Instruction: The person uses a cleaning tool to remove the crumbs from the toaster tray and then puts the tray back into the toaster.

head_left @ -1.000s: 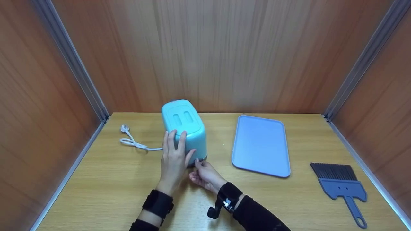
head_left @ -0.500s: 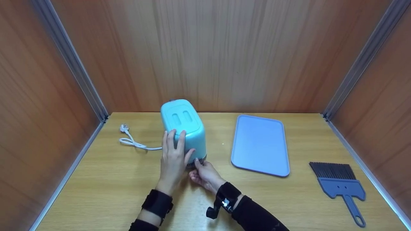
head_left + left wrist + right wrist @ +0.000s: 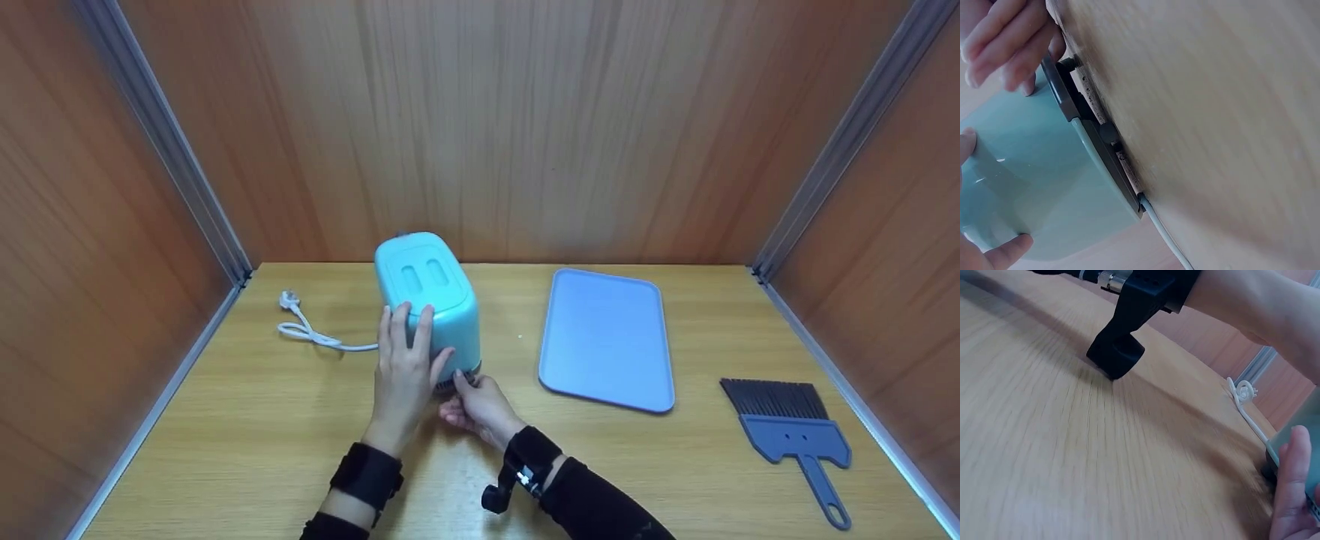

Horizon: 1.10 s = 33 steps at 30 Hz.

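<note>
A turquoise toaster [image 3: 456, 341] with two slot-shaped marks on its top stands left of the middle of the table. My left hand [image 3: 405, 375] rests on its near end, fingers spread up to the top edge and thumb across the end face. In the left wrist view, fingertips touch the shell of the toaster [image 3: 1044, 169], above its dark base [image 3: 1100, 140] and feet. My right hand [image 3: 484, 411] is at the bottom of the near end. Its thumb presses the base edge and the other fingers curl below; their contact is partly hidden.
A white cord with a plug [image 3: 291, 300] lies left of the toaster. To the right lie a blue tray [image 3: 609, 337] and a blue-grey brush [image 3: 795, 435] with dark bristles. Wooden panels [image 3: 510, 135] close off the back and both sides.
Slightly more of the toaster's dark ridged base shows beside my right thumb. Both hands keep nearly the same places; the whole view has shifted a little.
</note>
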Available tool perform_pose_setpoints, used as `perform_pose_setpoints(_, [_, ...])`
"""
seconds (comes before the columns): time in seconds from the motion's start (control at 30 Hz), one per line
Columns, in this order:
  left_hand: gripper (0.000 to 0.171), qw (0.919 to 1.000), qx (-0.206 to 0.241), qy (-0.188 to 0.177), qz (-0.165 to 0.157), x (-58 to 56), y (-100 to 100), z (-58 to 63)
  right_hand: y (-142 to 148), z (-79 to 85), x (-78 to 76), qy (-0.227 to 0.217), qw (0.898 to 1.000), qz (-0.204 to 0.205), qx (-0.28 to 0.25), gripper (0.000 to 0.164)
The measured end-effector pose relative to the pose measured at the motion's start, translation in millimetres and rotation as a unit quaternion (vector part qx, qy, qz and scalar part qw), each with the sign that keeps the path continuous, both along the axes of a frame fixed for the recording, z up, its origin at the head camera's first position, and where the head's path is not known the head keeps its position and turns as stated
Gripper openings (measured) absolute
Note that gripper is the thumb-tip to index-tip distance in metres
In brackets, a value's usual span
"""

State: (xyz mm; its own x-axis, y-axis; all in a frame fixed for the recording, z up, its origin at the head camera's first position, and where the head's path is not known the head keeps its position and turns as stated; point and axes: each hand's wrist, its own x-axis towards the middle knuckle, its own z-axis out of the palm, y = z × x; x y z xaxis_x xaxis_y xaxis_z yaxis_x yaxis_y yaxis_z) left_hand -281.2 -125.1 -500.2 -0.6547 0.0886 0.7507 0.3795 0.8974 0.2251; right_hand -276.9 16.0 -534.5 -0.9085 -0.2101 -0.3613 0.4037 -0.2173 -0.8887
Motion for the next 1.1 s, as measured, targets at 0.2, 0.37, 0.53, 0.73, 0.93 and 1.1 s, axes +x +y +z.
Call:
perform_pose_setpoints(0.2, [0.073,0.9999,-0.003,0.010,-0.006,-1.1,0.2,0.0,6.7,4.9,0.5,0.010,0.996,0.031,0.082,0.043])
perform_pose_setpoints(0.37, [0.073,1.0000,-0.005,0.001,-0.005,-0.3,0.1,0.5,12.6,5.7,-1.7,0.022,0.990,0.047,0.128,0.048])
perform_pose_setpoints(0.53, [0.073,0.9999,-0.004,0.009,-0.006,-0.3,-1.5,0.2,13.7,5.5,-4.0,0.023,0.990,0.054,0.131,0.046])
perform_pose_setpoints(0.73, [0.073,0.9999,-0.003,0.004,-0.009,-0.8,-1.9,-0.3,12.0,5.9,-7.1,0.012,0.995,0.044,0.088,0.041])
perform_pose_setpoints(0.93, [0.073,1.0000,-0.003,-0.001,-0.009,-1.0,-1.8,0.0,11.5,4.5,-8.4,0.012,0.996,0.039,0.080,0.037])
perform_pose_setpoints(1.1, [0.073,0.9999,0.000,-0.009,-0.007,0.1,-3.0,1.2,12.3,3.9,-8.4,0.013,0.995,0.048,0.088,0.035])
